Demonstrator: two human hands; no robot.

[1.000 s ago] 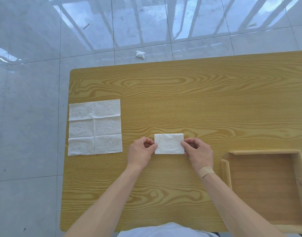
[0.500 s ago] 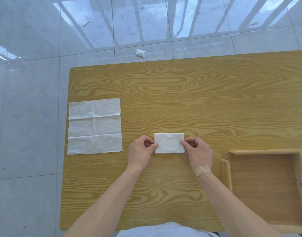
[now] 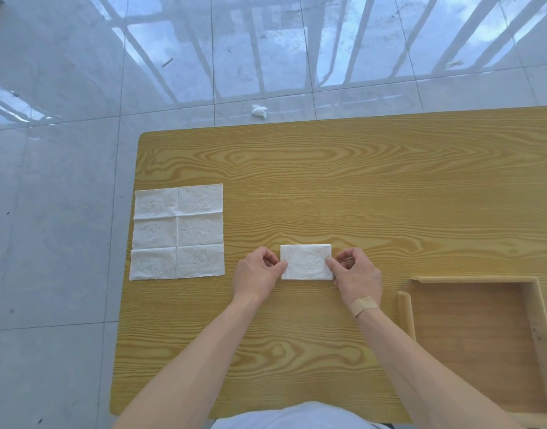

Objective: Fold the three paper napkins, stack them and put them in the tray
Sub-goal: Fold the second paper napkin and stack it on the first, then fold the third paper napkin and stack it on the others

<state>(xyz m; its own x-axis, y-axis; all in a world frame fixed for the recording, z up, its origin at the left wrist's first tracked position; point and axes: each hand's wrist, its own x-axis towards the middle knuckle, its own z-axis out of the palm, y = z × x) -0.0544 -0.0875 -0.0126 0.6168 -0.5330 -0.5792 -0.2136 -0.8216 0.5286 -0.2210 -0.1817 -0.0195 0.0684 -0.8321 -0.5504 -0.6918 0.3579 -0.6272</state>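
Observation:
A small folded white napkin (image 3: 306,261) lies flat in the middle of the wooden table (image 3: 358,187). My left hand (image 3: 256,275) pinches its left edge and my right hand (image 3: 357,278) pinches its right edge. An unfolded white napkin (image 3: 177,232), creased into six panels, lies flat at the table's left edge. A shallow wooden tray (image 3: 406,314) sits at the near right, with nothing in the part I can see. I cannot tell whether the flat napkin is one sheet or more.
A crumpled bit of white paper (image 3: 259,110) lies on the shiny tiled floor beyond the table's far edge. The table's left edge runs right beside the unfolded napkin. My right wrist carries a plaster.
Both hands stay on the folded napkin; my right thumb has slid a little further onto its right edge. Nothing else has moved.

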